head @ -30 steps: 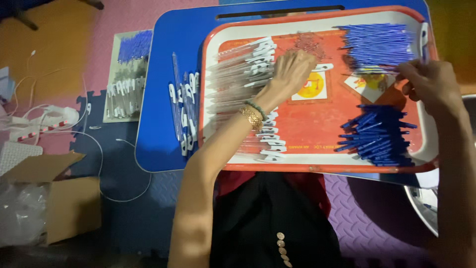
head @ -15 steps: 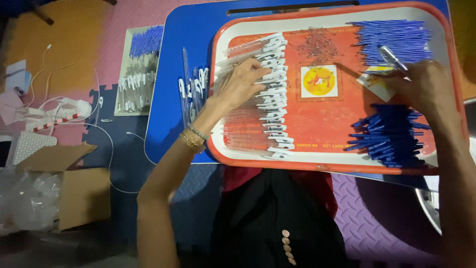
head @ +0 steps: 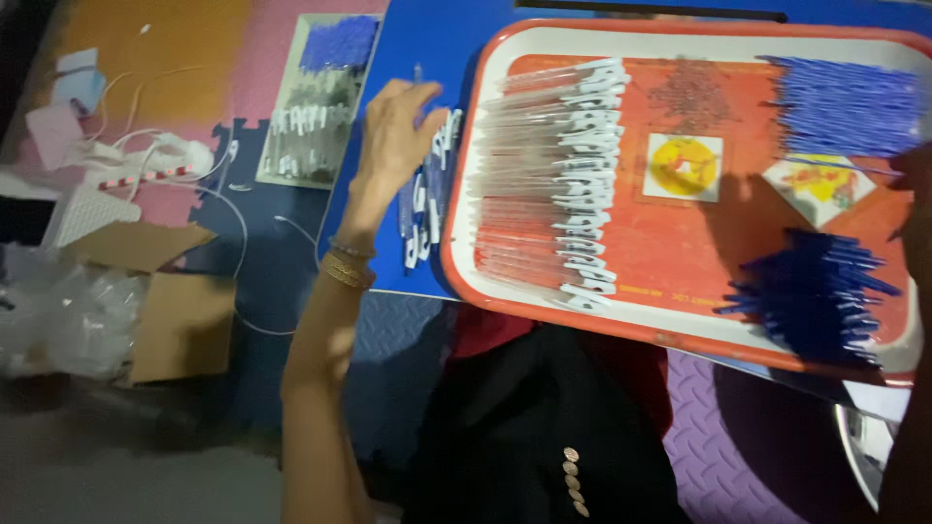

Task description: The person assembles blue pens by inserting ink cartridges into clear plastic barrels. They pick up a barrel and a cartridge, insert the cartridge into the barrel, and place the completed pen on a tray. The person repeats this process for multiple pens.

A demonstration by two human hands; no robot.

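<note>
Head view: left hand [head: 393,146], fingers loosely curled, pinches a thin clear pen [head: 418,80] over the blue table [head: 456,49], just left of the orange-red plastic tray [head: 680,335]. Inside the tray lie a row of clear white-capped pen barrels [head: 563,204] and dark blue pen parts [head: 815,296]. Right hand [head: 917,209] sits at the tray's right edge; its grip cannot be told.

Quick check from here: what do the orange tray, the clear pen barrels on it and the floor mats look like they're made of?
Orange tray: likely moulded plastic, smooth, slightly glossy, with a raised white rim.
Clear pen barrels: probably transparent plastic; the tray's orange shows through them, and their clips look opaque white.
Floor mats: apparently foam, matte, with a bumpy texture and jigsaw edges.
Left hand holds one barrel over the blue board.
</note>
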